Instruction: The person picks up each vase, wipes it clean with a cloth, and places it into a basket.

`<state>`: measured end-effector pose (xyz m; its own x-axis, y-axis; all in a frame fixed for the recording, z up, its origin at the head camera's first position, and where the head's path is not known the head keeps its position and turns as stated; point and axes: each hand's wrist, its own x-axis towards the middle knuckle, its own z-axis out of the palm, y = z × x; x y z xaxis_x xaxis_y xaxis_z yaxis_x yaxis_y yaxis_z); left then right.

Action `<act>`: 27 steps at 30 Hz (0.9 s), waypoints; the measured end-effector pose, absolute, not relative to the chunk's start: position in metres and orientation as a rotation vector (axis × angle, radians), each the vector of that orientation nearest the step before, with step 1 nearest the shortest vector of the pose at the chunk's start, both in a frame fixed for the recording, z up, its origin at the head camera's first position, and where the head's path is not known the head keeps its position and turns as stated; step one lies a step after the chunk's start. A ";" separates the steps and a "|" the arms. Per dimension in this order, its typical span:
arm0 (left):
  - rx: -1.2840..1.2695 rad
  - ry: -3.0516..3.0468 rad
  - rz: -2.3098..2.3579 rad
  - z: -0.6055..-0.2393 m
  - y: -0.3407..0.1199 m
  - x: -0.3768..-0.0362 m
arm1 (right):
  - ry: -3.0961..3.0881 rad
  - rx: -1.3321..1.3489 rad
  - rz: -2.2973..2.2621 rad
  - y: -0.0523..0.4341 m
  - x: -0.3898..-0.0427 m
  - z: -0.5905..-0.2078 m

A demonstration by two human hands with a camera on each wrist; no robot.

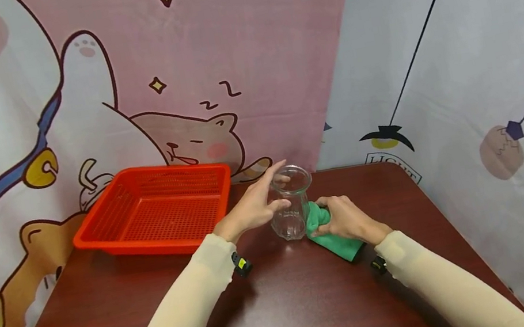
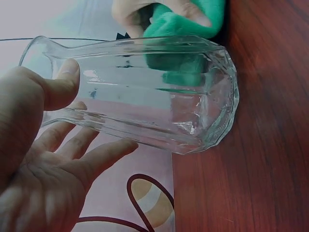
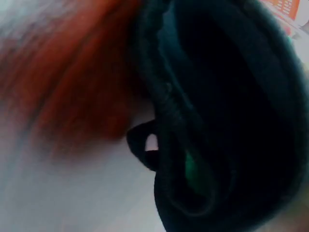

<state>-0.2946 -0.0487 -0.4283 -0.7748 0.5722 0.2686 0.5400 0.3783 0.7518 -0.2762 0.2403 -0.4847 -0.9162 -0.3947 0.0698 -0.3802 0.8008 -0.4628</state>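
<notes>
Your left hand [image 1: 254, 207] is spread open around the clear glass jar [image 1: 292, 202], thumb pressed to its neck and the other fingers straight beside its ribbed side. The jar stands upright on the dark wooden table [image 1: 288, 311], just right of the red plastic basket [image 1: 156, 208]. Your right hand [image 1: 344, 218] has its fingers curled tight around a bunched green cloth [image 1: 329, 233], pressing it against the jar's lower right side; the cloth's tail lies on the table.

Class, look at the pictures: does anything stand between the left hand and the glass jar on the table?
No. The left hand already touches the glass jar, thumb on its neck; nothing lies between. The green cloth sits on the jar's far side.
</notes>
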 end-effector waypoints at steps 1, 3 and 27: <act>1.042 2.578 1.377 -0.428 -0.048 -0.294 | 2.946 -0.632 -0.744 0.241 -0.276 -0.487; 1.049 2.579 1.368 -0.429 -0.047 -0.294 | 2.934 -0.624 -0.745 0.241 -0.277 -0.489; 1.041 2.541 1.346 -0.427 -0.050 -0.297 | 2.794 -0.488 -0.998 0.236 -0.276 -0.486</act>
<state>-0.2973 -0.0495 -0.4270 -0.7654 0.6011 0.2299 0.5279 0.3821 0.7585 -0.2759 0.2356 -0.4861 -0.9385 -0.3448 -0.0173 -0.2558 0.7281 -0.6359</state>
